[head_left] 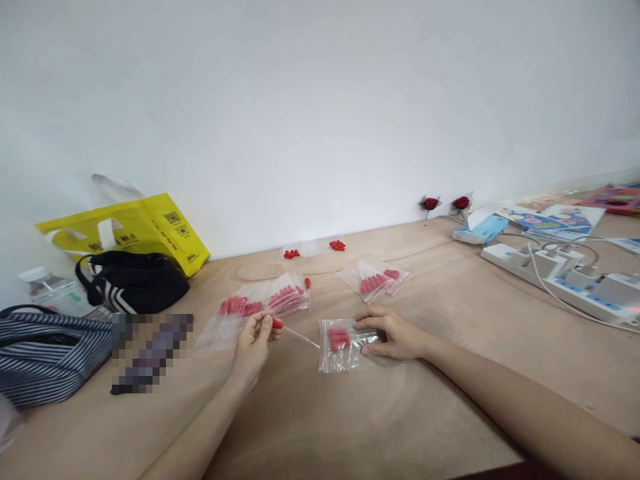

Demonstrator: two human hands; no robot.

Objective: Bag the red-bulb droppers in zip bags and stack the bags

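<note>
Here in the head view, the left hand has its grip closed on a slim dropper, red bulb between thumb and fingers, clear stem slanting down to the right. And look where that tip points: right beside the left edge of a clear zip bag, lying flat on the bench with several red-bulbed droppers inside! Over the bag's right part lies the right hand, thumb and fingers apart upon the plastic; whether that grip pinches it, I can't tell. Just beyond the left hand, filled bags overlap in a spread, and a loose dropper sits at their right side. More packed bags lie beyond the right hand. Close to the wall, small red pieces rest in clear plastic. Out left stands a yellow bag behind a black pouch; far right, a loaded power strip.
</note>
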